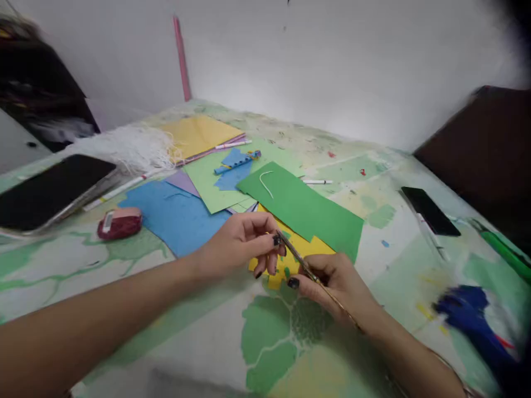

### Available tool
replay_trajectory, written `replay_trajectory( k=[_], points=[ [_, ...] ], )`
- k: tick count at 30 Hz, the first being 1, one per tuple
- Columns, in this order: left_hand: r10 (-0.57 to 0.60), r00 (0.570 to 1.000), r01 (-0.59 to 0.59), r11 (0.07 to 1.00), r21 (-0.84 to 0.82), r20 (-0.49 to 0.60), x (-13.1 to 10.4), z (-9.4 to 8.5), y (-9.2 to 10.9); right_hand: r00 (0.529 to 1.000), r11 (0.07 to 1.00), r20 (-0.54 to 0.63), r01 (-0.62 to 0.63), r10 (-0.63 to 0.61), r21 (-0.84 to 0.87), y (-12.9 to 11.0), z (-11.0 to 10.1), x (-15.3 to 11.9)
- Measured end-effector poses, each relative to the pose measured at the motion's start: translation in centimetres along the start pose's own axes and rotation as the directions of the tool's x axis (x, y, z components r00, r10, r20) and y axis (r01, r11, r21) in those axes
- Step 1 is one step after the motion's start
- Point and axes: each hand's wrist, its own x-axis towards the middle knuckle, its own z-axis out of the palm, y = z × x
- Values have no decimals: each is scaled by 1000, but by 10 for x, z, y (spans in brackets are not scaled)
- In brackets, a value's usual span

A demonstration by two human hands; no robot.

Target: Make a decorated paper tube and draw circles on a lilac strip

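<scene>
My right hand [338,282] grips slim metal scissors [305,265] with gold-coloured handles, seen nearly edge-on. Their tip points up and left to the fingers of my left hand [253,243]. Thumb and forefinger of that hand are pinched together; whatever is between them is too small to make out. Below both hands lies yellow paper [321,246] with notched, cut edges and small green scraps on it. A dark green sheet [307,207] overlaps it from behind, with a short white string [265,185] on top.
Blue paper [166,213], a light green sheet [211,190] and a rolled blue paper piece with holes [236,163] lie behind. At left are white strings [128,146], a tablet [53,190] and a red object [120,223]. A phone [429,210] and blue glue gun [468,320] lie right.
</scene>
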Motion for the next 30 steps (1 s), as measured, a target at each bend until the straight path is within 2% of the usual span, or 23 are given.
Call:
replay_trajectory(
  k=[12,30],
  points=[
    [-11,1000,10,1000,-3,-25,-1,1,1,1000,1000,-11,1,-1,-10,4,1,3],
    [-38,999,37,999,-39,-14,1,-2,0,999,991,-47,20,-27,-136,3,0,3]
  ],
)
